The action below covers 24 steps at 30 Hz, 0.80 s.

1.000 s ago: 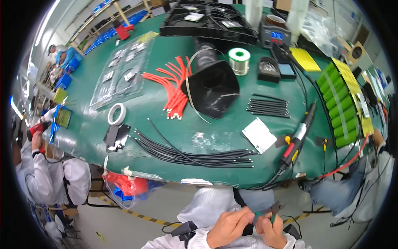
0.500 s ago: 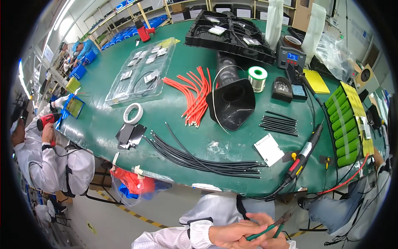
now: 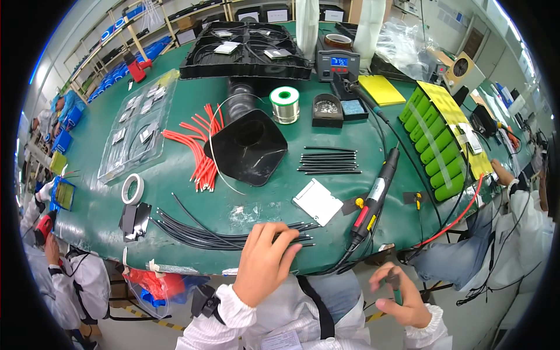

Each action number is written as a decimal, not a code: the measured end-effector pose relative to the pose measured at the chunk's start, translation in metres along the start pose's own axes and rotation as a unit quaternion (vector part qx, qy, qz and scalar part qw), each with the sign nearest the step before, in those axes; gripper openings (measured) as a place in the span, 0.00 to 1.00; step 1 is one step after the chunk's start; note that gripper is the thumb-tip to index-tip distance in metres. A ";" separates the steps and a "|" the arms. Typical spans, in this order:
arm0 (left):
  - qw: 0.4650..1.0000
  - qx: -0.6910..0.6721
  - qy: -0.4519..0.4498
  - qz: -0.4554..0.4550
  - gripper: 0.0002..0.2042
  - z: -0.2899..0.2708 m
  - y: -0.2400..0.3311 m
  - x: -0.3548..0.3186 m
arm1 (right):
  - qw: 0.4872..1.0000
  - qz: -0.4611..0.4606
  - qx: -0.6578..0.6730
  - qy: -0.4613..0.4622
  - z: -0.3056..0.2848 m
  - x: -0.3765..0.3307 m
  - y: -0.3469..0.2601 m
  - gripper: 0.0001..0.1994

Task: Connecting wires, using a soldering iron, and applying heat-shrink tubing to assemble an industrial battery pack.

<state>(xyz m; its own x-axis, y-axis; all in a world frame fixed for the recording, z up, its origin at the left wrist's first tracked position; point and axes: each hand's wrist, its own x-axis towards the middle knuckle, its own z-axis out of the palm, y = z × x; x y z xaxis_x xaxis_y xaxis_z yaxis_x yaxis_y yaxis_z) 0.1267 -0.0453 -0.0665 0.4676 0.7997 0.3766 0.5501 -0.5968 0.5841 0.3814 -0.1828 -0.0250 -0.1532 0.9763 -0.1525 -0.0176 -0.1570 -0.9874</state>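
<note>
My left hand [image 3: 263, 262] rests on the right end of a long bundle of black wires [image 3: 210, 233] lying along the near edge of the green table [image 3: 175, 201], fingers curled over the wires. Off the table edge at the lower right, my right hand [image 3: 402, 297] is closed around a small green-handled tool [image 3: 395, 284]. A black soldering iron [image 3: 376, 195] with a yellow and red label lies just right of the wire ends.
Red wires [image 3: 198, 149] fan out beside a black funnel-shaped hood [image 3: 248, 143]. Short black wires [image 3: 329, 162], a solder spool [image 3: 284, 104], a white card [image 3: 318, 201], a tape roll [image 3: 132, 188], green battery cells [image 3: 437, 137] and black trays [image 3: 245, 49] are also there. Other people sit left and right.
My left hand has moved up from my lap onto the black wire bundle. My right hand has moved right with the green tool. The view has tilted down and closer to the table.
</note>
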 end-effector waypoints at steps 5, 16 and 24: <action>0.998 0.053 -0.029 0.032 0.09 0.010 -0.013 0.008 | 0.946 -0.080 -0.307 0.069 -0.008 0.014 -0.011 0.24; 0.984 -0.170 -0.042 0.011 0.13 -0.017 0.013 -0.012 | 0.801 -0.160 -0.577 0.026 0.007 0.046 -0.018 0.32; 0.985 -0.160 -0.062 0.012 0.13 -0.022 0.014 -0.020 | 0.779 -0.159 -0.607 0.009 0.015 0.050 -0.024 0.29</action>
<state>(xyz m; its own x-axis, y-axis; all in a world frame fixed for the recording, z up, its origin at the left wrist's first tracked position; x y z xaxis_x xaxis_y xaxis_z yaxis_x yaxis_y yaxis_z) 0.1100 -0.0685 -0.0502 0.5699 0.7595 0.3137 0.3004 -0.5479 0.7808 0.3589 -0.1326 -0.0078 -0.3172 0.9411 0.1172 0.8966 0.3379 -0.2863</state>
